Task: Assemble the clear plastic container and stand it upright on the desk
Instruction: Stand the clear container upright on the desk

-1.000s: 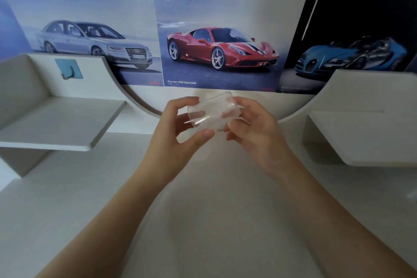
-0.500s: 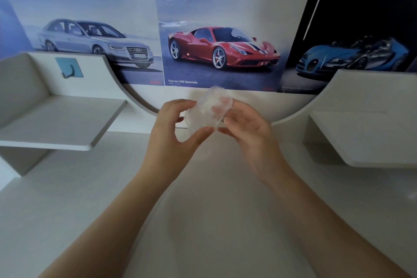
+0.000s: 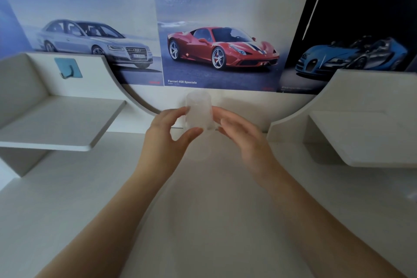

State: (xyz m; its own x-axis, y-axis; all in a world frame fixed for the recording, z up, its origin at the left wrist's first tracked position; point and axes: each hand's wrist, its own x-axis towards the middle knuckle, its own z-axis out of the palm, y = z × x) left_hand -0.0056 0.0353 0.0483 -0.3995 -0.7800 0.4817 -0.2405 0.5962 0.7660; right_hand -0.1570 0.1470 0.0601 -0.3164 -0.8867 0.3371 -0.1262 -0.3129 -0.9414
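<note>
Clear plastic, faintly frosted, makes up the container (image 3: pixel 198 111), which stands upright near the back edge of the white counter (image 3: pixel 203 210), close to the wall. My left hand (image 3: pixel 167 135) curves around its left side: the fingertips touch the wall of the container and the thumb reaches in under its base, so the hand is partly closed around it, though I cannot tell how firmly. My right hand (image 3: pixel 243 135) is just beside the container's right side with the fingers spread and loose, gripping nothing; whether a fingertip brushes the plastic I cannot tell.

On either side of me a white shelf (image 3: pixel 61 122) juts from the curved cut-out of the unit, and a blue hook (image 3: pixel 68 67) sticks to the panel above the left one. Behind the container hang three car posters: a silver saloon (image 3: pixel 94 45), a red sports car (image 3: pixel 222 49) and a blue one (image 3: pixel 352 56).
</note>
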